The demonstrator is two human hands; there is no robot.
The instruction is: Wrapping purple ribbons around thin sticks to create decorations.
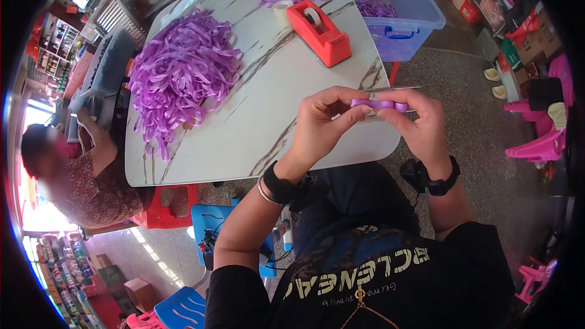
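Right of centre in the frame, the left hand [318, 123] and right hand [421, 123], fingers curled inward, each pinch a smooth, folded purple ribbon [378, 104] in a thumb-and-finger grip near the brown-veined white tabletop [262, 88].

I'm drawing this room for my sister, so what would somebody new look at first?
Probably the huge heap of purple ribbons on the left of the white table. Next might come the bright red tape dispenser toward the table's right edge. Then the left hand and right hand, pinching a small purple ribbon piece between them.
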